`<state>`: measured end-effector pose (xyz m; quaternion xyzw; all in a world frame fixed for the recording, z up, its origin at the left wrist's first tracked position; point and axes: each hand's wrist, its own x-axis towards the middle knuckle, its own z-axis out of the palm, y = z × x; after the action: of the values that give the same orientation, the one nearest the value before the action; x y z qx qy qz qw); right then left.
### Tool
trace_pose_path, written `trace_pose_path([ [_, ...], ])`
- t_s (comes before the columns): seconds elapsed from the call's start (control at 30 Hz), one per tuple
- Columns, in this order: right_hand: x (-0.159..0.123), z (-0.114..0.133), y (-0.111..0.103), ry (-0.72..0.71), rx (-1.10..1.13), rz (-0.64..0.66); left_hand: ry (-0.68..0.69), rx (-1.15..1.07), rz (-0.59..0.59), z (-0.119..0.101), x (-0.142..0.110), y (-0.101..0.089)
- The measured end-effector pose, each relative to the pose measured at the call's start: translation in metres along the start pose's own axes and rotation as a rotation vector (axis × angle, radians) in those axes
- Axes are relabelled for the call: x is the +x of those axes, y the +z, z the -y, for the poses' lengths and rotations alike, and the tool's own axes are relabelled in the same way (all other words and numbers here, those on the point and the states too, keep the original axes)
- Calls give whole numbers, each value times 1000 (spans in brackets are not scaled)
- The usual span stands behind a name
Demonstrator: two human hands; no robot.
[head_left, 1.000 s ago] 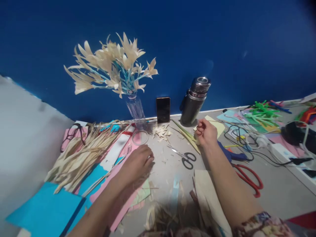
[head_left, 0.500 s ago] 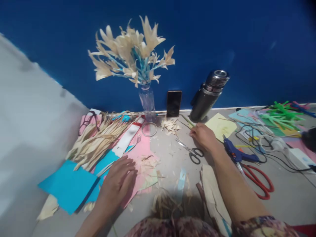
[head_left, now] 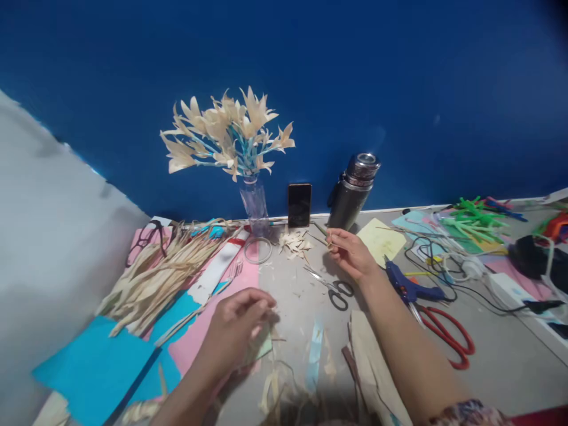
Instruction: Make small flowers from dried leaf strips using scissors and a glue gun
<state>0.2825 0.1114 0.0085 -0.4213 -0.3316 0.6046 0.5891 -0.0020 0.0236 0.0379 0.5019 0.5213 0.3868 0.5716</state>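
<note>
Head view: shows pink paper (head_left: pixel 244 278) under left hand (head_left: pixel 239 325), bare tabletop (head_left: pixel 286 284) onward, scissors (head_left: pixel 341 296) near right hand (head_left: pixel 352 255); crops both forearms (head_left: pixel 408 337) at bottom edge; follows thin green stalk (head_left: pixel 318 228) only to right fingertips; catches left fingers curled together, right ones nearly pinched; cannot tell any grip.

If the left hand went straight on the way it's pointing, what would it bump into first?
Most likely the black-handled scissors, blade end first, though the left hand may be high enough to pass over; depth is unclear.
</note>
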Motion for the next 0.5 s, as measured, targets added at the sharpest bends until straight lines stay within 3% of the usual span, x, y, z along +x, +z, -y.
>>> trace_pose_path([
  [0.07,-7,-2,11,64,89,90,-62,-117,37,-8,10,16],
  [0.27,-27,-14,41,167,56,307,-59,-109,54,-24,36,49],
  [0.4,-28,-22,45,141,-28,327,-104,-237,150,-11,42,55],
  [0.5,-25,-24,43,144,-53,299,-164,-341,139,0,44,52],
])
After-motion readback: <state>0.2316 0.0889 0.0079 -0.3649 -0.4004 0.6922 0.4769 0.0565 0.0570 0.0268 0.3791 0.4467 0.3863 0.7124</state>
